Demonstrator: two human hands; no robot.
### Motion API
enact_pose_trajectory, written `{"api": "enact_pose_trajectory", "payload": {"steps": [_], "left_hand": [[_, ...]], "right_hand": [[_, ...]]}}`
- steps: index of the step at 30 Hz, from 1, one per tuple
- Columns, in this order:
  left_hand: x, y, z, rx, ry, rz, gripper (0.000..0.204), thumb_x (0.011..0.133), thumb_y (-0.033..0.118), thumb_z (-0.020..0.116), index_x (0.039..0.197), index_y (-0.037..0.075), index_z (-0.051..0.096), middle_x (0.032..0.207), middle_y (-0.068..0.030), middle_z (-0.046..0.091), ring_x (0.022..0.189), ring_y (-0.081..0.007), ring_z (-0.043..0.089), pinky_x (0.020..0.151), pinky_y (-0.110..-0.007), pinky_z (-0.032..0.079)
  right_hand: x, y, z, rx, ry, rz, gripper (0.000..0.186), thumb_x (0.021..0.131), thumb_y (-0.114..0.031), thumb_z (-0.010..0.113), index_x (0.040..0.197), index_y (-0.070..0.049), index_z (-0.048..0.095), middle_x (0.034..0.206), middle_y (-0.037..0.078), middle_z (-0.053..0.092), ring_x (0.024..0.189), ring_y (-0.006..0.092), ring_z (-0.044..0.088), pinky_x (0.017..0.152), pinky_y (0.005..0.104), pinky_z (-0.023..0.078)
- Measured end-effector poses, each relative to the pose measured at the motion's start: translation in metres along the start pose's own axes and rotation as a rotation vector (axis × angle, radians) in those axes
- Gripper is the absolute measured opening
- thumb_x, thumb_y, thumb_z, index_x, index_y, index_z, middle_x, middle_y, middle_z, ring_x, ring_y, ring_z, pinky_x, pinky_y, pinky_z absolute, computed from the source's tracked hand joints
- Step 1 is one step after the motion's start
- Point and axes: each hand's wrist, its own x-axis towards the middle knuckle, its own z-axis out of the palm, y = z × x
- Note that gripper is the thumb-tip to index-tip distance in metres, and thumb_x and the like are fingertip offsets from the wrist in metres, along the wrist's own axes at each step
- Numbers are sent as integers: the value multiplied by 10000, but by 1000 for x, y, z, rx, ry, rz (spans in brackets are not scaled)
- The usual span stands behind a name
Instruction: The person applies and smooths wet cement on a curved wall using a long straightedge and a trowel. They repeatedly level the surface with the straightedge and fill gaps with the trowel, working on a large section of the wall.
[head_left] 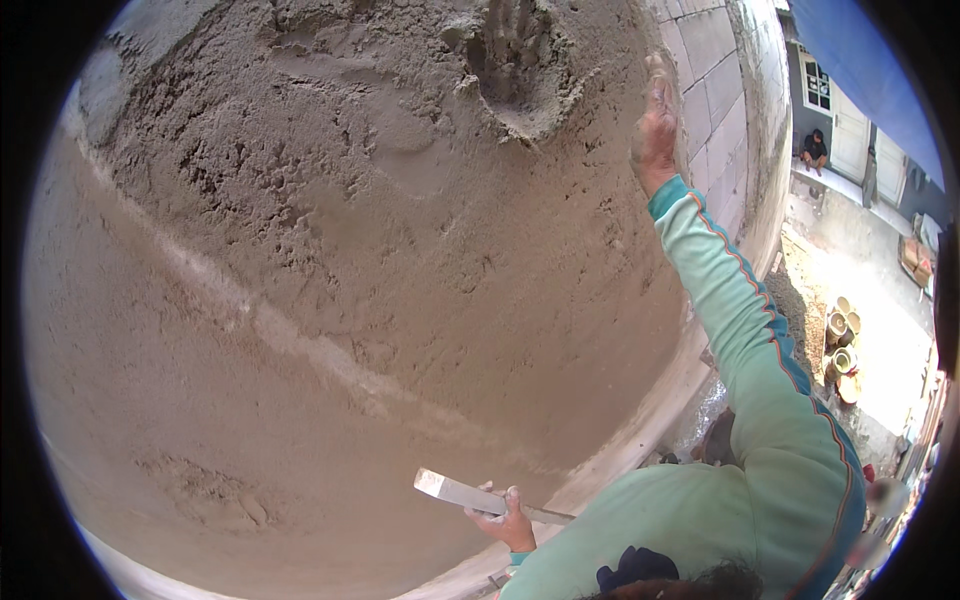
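Near the bottom of the view, my left hand (510,521) is closed round a long pale straight-edged bar (455,491), its squared end pointing left over the mortar. The bar's other end passes behind my green sleeve. At upper right, my right hand (657,135) lies flat along the edge of the mortared surface, fingers stretched out, beside bare pale blocks (712,95). Grey-brown wet mortar (400,270) covers most of the view. It is rough and pitted above, smoother below, with a paler diagonal band across it. A deep hollow (515,75) marks its top.
Past the wall's edge at right lies a sunlit yard with several buckets (840,335) and stacked material (916,262). A person (814,150) sits by a white door (850,140). A blue sheet (880,60) hangs overhead.
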Motion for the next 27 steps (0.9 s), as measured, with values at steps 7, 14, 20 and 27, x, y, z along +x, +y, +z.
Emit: {"api": "enact_pose_trajectory", "payload": {"steps": [7,14,20,27], "left_hand": [[1,0,-36,166,124,41,610,786,-27,735,1280,23,382,1176,-98,505,896,-173,524,827,-340,487],[-18,-6,-38,281,167,-26,603,798,-26,752,1278,13,389,1166,-100,512,961,-190,508,871,-357,460],[-13,-22,-31,313,70,-96,691,766,-5,788,1320,-11,374,1162,-122,515,1029,-217,502,896,-365,444],[-23,-38,-21,239,57,-154,787,735,37,821,1366,-29,356,1139,-143,532,1041,-221,532,891,-354,469]], "right_hand": [[-43,4,103,17,212,222,610,1062,-382,379,1479,63,368,1566,243,329,1482,360,263,1215,407,222],[-35,21,128,-5,130,39,578,1057,-355,412,1473,46,404,1577,216,330,1496,356,238,1232,405,173],[-45,20,119,2,24,-70,584,1066,-380,415,1493,17,393,1607,180,294,1514,304,213,1225,379,178],[-47,-23,133,132,-48,-119,595,1050,-400,463,1471,19,431,1571,173,370,1499,294,264,1215,379,207]]}}
